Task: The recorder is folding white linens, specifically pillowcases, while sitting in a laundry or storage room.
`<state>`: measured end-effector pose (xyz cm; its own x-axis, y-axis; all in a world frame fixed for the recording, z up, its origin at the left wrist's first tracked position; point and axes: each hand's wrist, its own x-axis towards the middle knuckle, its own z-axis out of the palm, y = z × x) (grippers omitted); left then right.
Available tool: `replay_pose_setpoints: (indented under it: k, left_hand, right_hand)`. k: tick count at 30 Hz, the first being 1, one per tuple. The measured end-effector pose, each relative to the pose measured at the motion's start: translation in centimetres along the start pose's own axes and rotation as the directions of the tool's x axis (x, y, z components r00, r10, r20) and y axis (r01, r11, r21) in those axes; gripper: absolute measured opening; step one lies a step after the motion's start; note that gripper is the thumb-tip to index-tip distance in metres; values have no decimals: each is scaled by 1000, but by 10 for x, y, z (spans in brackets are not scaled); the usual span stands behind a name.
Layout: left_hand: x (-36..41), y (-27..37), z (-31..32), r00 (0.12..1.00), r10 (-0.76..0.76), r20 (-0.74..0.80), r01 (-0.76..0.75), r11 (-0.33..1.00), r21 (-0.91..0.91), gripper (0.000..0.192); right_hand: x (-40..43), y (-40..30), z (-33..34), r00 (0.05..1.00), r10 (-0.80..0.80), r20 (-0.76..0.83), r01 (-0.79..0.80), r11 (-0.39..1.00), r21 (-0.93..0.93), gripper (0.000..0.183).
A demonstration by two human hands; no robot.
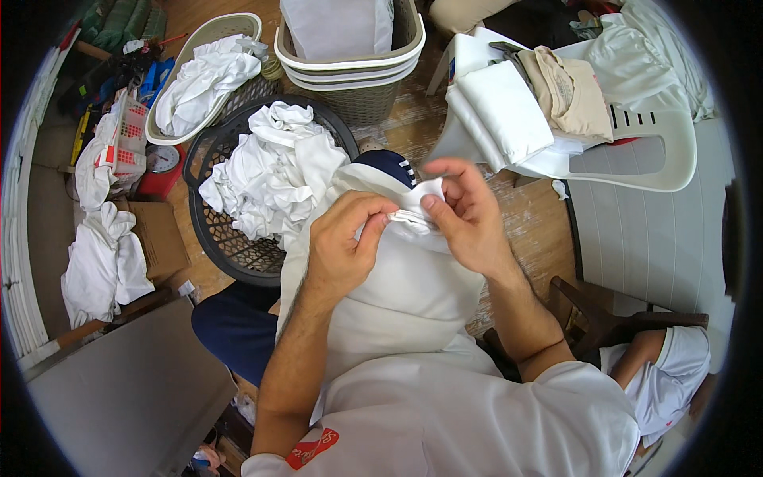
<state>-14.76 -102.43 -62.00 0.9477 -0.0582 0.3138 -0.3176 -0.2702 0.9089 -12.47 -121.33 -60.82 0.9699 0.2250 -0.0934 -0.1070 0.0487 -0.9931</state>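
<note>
Between my hands is a small piece of folded white fabric (412, 220). My left hand (349, 238) pinches its left end between thumb and forefinger. The thumb and fingers of my right hand (462, 214) hold the raised right part of it. Off-white cloth (411, 292) is spread over my lap beneath both hands. Left of my left hand, a heap of crumpled white cloth (286, 167) fills a dark plastic basket (199, 238), and some fabric runs from the heap towards my lap.
Beyond my hands stand stacked woven-pattern plastic baskets (351, 68) and an oval basket (156, 122) of white cloth. At upper right, a white plastic chair (679, 155) bears folded white fabric (506, 110) and a beige garment (566, 95). Another person's arm (641, 358) shows at lower right.
</note>
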Motion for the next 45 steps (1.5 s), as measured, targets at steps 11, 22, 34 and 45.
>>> replay_pose_setpoints:
  k: [11, 22, 34, 45]
  left_hand:
    - [-1, 24, -4, 995, -98, -14, 94, 977, -192, 11]
    - [-5, 16, -4, 989, -101, 104, 123, 964, -235, 10]
    - [-7, 22, -6, 994, -97, 42, 105, 955, -276, 9]
    - [-8, 23, -12, 996, -86, -12, 81, 973, -214, 12]
  right_hand:
    - [-1, -28, 7, 988, 126, 88, -117, 989, -92, 8]
    - [-3, -31, 10, 990, 106, 98, -75, 957, -281, 8]
    - [-6, -37, 6, 989, 118, 88, -109, 989, -101, 12]
    - [-18, -50, 26, 985, -66, 162, 118, 933, -339, 16]
